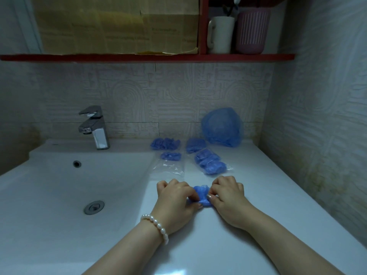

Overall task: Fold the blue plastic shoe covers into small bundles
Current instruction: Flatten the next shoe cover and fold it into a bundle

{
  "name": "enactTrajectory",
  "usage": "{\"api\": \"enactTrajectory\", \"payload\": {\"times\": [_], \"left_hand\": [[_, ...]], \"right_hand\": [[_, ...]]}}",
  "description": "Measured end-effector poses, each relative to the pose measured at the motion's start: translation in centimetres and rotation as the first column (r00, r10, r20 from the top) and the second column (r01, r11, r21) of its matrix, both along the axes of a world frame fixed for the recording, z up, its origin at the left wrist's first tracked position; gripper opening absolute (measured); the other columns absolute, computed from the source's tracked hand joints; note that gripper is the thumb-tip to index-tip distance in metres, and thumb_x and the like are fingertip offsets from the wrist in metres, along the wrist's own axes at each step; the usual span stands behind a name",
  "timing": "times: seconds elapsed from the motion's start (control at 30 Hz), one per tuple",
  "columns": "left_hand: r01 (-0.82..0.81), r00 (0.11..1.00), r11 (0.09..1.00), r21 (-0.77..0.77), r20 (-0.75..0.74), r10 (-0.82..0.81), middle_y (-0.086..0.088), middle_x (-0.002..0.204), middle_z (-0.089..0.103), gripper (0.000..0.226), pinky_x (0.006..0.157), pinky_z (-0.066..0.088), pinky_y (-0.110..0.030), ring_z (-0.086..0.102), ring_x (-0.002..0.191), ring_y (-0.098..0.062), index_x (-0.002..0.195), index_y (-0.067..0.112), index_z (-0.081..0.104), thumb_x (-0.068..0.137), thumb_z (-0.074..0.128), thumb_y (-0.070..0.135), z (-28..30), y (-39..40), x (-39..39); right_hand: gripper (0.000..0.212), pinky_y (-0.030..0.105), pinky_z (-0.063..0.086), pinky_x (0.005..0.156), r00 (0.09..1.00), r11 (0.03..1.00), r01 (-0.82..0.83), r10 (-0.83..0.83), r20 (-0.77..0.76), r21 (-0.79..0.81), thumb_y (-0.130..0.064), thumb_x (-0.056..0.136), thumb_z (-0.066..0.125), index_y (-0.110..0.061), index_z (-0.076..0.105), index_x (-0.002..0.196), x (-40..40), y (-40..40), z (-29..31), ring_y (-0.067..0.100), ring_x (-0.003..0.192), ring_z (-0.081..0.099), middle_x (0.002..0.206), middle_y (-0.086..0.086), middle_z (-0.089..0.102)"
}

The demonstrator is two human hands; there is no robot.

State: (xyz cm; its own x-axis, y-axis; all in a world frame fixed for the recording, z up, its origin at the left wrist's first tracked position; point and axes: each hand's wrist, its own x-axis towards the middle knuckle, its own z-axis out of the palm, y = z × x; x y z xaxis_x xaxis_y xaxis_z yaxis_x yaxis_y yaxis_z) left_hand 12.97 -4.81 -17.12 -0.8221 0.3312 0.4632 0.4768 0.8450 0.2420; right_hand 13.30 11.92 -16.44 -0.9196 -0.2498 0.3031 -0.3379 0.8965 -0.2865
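A crumpled blue shoe cover (pixel 202 193) lies on the white counter (pixel 268 195) between my two hands. My left hand (pixel 175 199), with a pearl bracelet on its wrist, pinches its left side. My right hand (pixel 228 197) pinches its right side with curled fingers. Behind them lie folded blue bundles (pixel 165 144), (pixel 171 156), (pixel 195 144) and a clear bag holding more bundles (pixel 210 161). A large puffed-up blue cover (pixel 222 127) leans against the back wall.
An empty clear plastic bag (pixel 168 170) lies just beyond my left hand. The sink basin (pixel 59 187) with a chrome faucet (pixel 95 127) takes up the left. A red shelf (pixel 147 57) above carries a white mug (pixel 220 34) and a pink cup (pixel 253 30).
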Motion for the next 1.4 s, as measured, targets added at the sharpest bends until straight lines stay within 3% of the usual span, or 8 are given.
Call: {"api": "enactTrajectory", "payload": {"times": [0.17, 0.43, 0.63, 0.73, 0.87, 1.1, 1.27, 1.4], "left_hand": [[0.010, 0.998, 0.999, 0.044, 0.063, -0.013, 0.008, 0.096, 0.063, 0.017, 0.087, 0.021, -0.031, 0.047, 0.100, -0.012, 0.091, 0.024, 0.060, 0.094, 0.045, 0.031, -0.1, 0.1, -0.3], [0.085, 0.982, 0.994, 0.064, -0.175, -0.073, 0.017, 0.062, 0.058, 0.018, 0.060, 0.008, -0.030, 0.053, 0.063, -0.007, 0.059, 0.033, 0.066, 0.066, 0.058, 0.047, -0.3, -0.6, -0.5], [0.058, 0.996, 0.998, -0.016, -0.073, -0.059, 0.012, 0.096, 0.064, 0.022, 0.081, 0.017, -0.031, 0.047, 0.099, -0.009, 0.096, 0.028, 0.065, 0.092, 0.048, 0.040, -0.6, -0.3, -0.6], [0.040, 0.999, 0.998, 0.054, 0.015, -0.041, 0.010, 0.096, 0.064, 0.023, 0.087, 0.019, -0.031, 0.047, 0.100, -0.009, 0.097, 0.026, 0.064, 0.095, 0.043, 0.034, -0.4, -0.2, -0.7], [0.074, 0.991, 0.996, 0.059, -0.115, -0.067, 0.016, 0.087, 0.058, 0.025, 0.079, 0.017, -0.028, 0.048, 0.094, -0.005, 0.092, 0.032, 0.063, 0.083, 0.053, 0.053, -0.5, -0.3, -0.5], [0.286, 0.918, 0.958, 0.024, -0.293, -0.266, 0.015, 0.064, 0.060, 0.026, 0.070, 0.022, -0.029, 0.054, 0.064, -0.007, 0.074, 0.034, 0.072, 0.071, 0.053, 0.051, -0.5, -0.3, -0.7], [0.169, 0.849, 0.986, 0.016, -0.511, -0.137, 0.012, 0.057, 0.058, 0.017, 0.074, 0.025, -0.028, 0.052, 0.057, -0.011, 0.067, 0.025, 0.068, 0.077, 0.057, 0.033, -0.5, 0.1, -0.7], [0.074, 0.943, 0.943, 0.325, -0.330, 0.039, 0.012, 0.052, 0.050, 0.019, 0.067, 0.029, -0.027, 0.047, 0.059, -0.005, 0.063, 0.023, 0.062, 0.073, 0.050, 0.034, -0.3, -0.5, -0.9]], "right_hand": [[0.032, 0.021, 0.015, 0.082, 0.991, 0.990, -0.067, 0.051, -0.125, -0.128, -0.059, 0.070, 0.055, -0.035, 0.064, 0.089, 0.7, 0.8, 0.0, 0.003, 0.104, 0.031, 0.101, -0.017, 0.040], [0.011, 0.025, 0.020, 0.092, 0.995, 0.998, -0.044, 0.048, 0.087, -0.045, -0.039, 0.095, 0.045, -0.033, 0.052, 0.090, 0.1, -0.3, 0.5, 0.010, 0.115, 0.031, 0.103, -0.013, 0.036], [0.026, 0.023, 0.016, 0.083, 0.998, 0.995, -0.015, 0.009, -0.059, -0.097, -0.058, 0.084, 0.045, -0.036, 0.055, 0.094, 0.4, 0.1, -0.2, 0.005, 0.109, 0.032, 0.100, -0.017, 0.037], [0.027, 0.022, 0.015, 0.083, 0.994, 0.995, -0.085, 0.081, -0.071, -0.048, -0.057, 0.080, 0.060, -0.036, 0.064, 0.097, 0.7, 0.8, -0.1, 0.001, 0.105, 0.028, 0.102, -0.019, 0.039], [0.026, 0.024, 0.019, 0.087, 0.994, 0.994, -0.104, 0.103, -0.040, -0.025, -0.051, 0.087, 0.053, -0.030, 0.066, 0.097, 0.4, 0.2, 0.1, 0.003, 0.103, 0.028, 0.100, -0.018, 0.039], [0.018, 0.024, 0.028, 0.098, 0.923, 0.933, -0.043, 0.174, 0.344, -0.357, -0.024, 0.093, 0.052, -0.028, 0.055, 0.076, 0.0, 0.6, 0.9, 0.011, 0.110, 0.037, 0.107, -0.006, 0.048], [0.025, 0.015, 0.039, 0.069, 0.909, 0.718, 0.083, 0.229, 0.348, -0.691, -0.016, 0.093, 0.051, -0.014, 0.061, 0.071, -0.5, -0.5, 1.8, 0.007, 0.071, 0.049, 0.073, -0.003, 0.055], [0.018, 0.010, 0.040, 0.061, 0.928, 0.618, 0.036, 0.271, 0.256, -0.785, -0.026, 0.085, 0.065, -0.012, 0.061, 0.074, -1.2, -2.7, 3.1, 0.001, 0.065, 0.055, 0.067, -0.006, 0.061]]}}
